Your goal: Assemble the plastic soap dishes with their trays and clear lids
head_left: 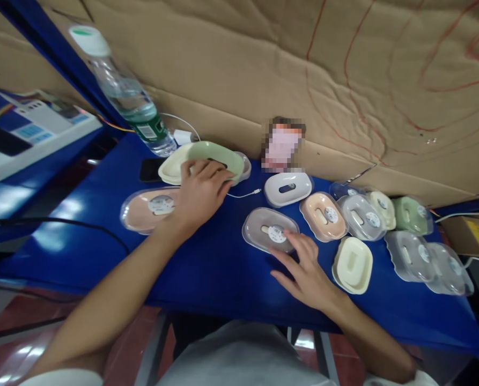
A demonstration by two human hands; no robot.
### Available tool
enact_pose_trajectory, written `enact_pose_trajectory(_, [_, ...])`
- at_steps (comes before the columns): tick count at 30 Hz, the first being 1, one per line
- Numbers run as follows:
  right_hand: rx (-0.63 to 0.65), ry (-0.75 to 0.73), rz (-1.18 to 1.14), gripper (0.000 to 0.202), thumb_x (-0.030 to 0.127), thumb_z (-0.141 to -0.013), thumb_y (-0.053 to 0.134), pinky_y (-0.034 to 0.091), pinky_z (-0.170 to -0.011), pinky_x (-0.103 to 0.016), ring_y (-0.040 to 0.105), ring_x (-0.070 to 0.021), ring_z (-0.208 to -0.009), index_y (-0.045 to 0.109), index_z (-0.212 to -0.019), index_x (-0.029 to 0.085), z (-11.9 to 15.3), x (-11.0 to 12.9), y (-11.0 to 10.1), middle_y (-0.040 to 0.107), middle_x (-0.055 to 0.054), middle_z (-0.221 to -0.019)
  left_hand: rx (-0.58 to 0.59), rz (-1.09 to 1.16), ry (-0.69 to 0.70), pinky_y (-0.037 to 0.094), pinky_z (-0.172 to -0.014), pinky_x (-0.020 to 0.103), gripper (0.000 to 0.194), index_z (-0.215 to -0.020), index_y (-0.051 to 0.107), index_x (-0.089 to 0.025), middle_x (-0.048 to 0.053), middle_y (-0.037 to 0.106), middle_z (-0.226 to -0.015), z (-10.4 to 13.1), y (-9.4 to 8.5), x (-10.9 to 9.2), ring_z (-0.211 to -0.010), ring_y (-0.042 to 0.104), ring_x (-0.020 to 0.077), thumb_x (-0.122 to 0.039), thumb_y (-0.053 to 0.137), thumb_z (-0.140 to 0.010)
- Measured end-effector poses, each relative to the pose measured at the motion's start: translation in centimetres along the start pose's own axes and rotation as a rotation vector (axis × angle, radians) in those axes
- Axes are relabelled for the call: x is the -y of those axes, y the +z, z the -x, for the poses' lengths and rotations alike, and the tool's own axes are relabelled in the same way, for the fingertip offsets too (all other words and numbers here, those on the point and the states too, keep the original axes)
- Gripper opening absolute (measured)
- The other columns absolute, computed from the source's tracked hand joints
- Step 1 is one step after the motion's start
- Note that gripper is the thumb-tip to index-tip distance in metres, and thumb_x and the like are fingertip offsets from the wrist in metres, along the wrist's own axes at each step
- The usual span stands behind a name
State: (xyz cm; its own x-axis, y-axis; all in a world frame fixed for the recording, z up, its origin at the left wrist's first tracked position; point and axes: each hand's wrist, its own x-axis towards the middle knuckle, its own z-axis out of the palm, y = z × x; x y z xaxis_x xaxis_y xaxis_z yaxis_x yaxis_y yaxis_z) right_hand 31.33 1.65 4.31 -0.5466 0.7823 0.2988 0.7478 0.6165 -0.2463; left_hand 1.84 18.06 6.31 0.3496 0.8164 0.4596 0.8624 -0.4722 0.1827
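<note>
My left hand [205, 187] has its fingers bent over the near rim of a pale green oval plastic dish [213, 150]; its fingertips are partly hidden. That dish overlaps a cream one [172, 166]. My right hand [301, 265] is spread, its fingertips touching the edge and label of a grey oval soap dish [259, 222] under a clear lid. A peach dish with a clear lid [140, 212] lies beneath my left wrist. Near my right hand are a white dish [273, 188], a peach lidded dish [315, 206] and a cream dish [363, 262].
Several more lidded dishes [404, 254] line the right side of the blue table [219, 268]. At the back left stand a water bottle [134, 102] and a dark phone [148, 170]. A white cable [243, 195] crosses the middle, before a cardboard wall [223, 69].
</note>
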Motion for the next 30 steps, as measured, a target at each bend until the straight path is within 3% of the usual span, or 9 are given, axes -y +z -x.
enact_pose_trajectory(8, [0.004, -0.013, 0.043, 0.044, 0.030, -0.104, 0.066, 0.043, -0.121, -0.059, 0.051, -0.0361, -0.147, 0.062, -0.148, 0.029, -0.4, 0.1, -0.3, 0.048, -0.017, -0.165, 0.106, 0.164, 0.233, 0.053, -0.100, 0.048, 0.030, -0.126, 0.073, -0.020, 0.011, 0.077, -0.120, 2.0, 0.5, -4.4, -0.109, 0.071, 0.0300, -0.030, 0.049, -0.111])
enact_pose_trajectory(14, [0.006, -0.006, 0.035, 0.045, 0.030, -0.104, 0.066, 0.044, -0.120, -0.059, 0.052, -0.0362, -0.147, 0.063, -0.148, 0.029, -0.1, 0.1, -0.3, 0.049, -0.016, -0.164, 0.113, 0.068, 0.037, 0.050, -0.109, 0.052, 0.054, -0.156, 0.053, -0.020, 0.017, 0.068, -0.142, 1.8, 0.0, -3.0, -0.133, 0.064, 0.0348, -0.010, 0.041, -0.104])
enact_pose_trajectory(19, [0.022, -0.022, 0.023, 0.043, 0.030, -0.104, 0.066, 0.045, -0.120, -0.059, 0.053, -0.0357, -0.146, 0.063, -0.147, 0.029, -0.2, 0.2, -0.5, 0.050, -0.015, -0.164, 0.118, -0.043, -0.108, 0.048, -0.109, 0.061, 0.047, -0.152, 0.058, -0.018, 0.021, 0.059, -0.156, 1.8, 0.1, -1.9, -0.133, 0.063, 0.0435, -0.026, 0.048, -0.107])
enact_pose_trajectory(23, [0.032, -0.028, 0.023, 0.041, 0.029, -0.105, 0.066, 0.044, -0.121, -0.059, 0.051, -0.0353, -0.148, 0.064, -0.146, 0.029, -0.3, 0.1, -0.6, 0.048, -0.015, -0.165, 0.130, -0.018, -0.090, 0.051, -0.105, 0.060, 0.041, -0.144, 0.064, -0.017, 0.020, 0.062, -0.154, 1.9, 0.1, -2.1, -0.130, 0.066, 0.0441, -0.032, 0.049, -0.109])
enact_pose_trajectory(30, [0.039, -0.034, 0.038, 0.041, 0.031, -0.105, 0.065, 0.046, -0.119, -0.059, 0.053, -0.0359, -0.147, 0.063, -0.146, 0.028, -0.3, 0.1, -0.8, 0.050, -0.017, -0.163, 0.195, 0.098, 0.076, 0.056, -0.104, 0.055, 0.043, -0.146, 0.063, -0.018, 0.015, 0.068, -0.148, 1.9, -0.2, -2.9, -0.127, 0.070, 0.0371, -0.016, 0.045, -0.106])
